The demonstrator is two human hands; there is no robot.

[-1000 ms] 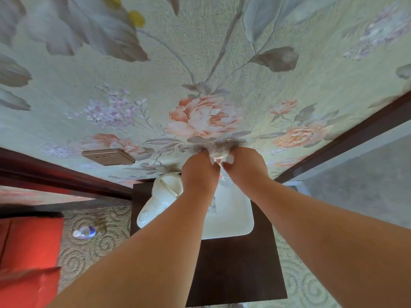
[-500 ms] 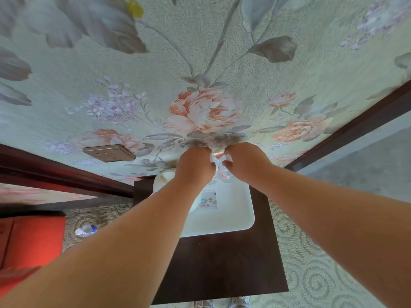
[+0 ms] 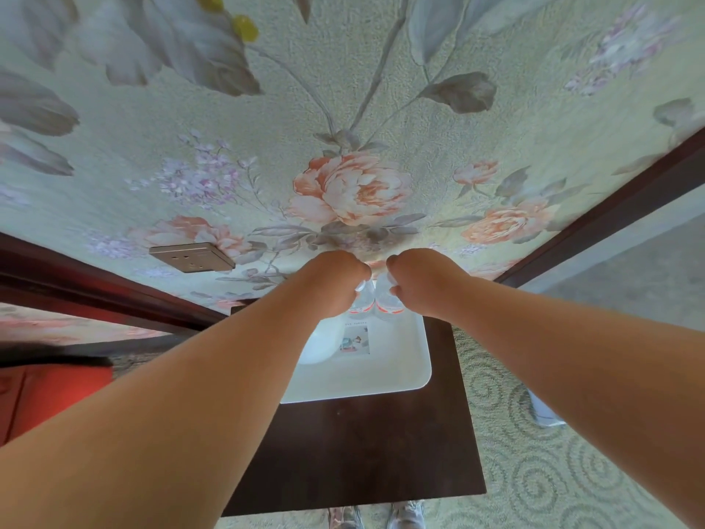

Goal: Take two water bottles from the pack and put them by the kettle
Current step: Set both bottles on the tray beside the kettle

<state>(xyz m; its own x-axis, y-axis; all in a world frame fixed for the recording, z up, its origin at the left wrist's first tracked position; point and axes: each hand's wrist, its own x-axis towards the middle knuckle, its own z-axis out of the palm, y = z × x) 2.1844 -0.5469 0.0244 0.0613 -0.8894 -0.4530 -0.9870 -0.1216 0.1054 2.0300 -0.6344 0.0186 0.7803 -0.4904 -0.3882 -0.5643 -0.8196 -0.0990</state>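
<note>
Two clear water bottles stand side by side at the far end of a white tray [image 3: 404, 376]. The left bottle [image 3: 360, 301] and the right bottle [image 3: 387, 305] both carry orange-and-white labels. My left hand [image 3: 332, 282] is closed around the top of the left bottle. My right hand [image 3: 417, 280] is closed around the top of the right one. The white kettle [image 3: 318, 347] sits on the tray just left of the bottles, mostly hidden under my left forearm. The bottle caps are covered by my fingers.
The tray rests on a dark wooden table [image 3: 362, 452] against floral wallpaper. A wall socket [image 3: 190, 256] is to the left. A printed card [image 3: 356, 339] lies on the tray. A red seat [image 3: 45, 399] stands left, patterned carpet [image 3: 534, 471] right.
My hands have moved slightly apart and the two bottles now show below them, upright on the tray. The view has shifted, and my left forearm now covers most of the kettle.
</note>
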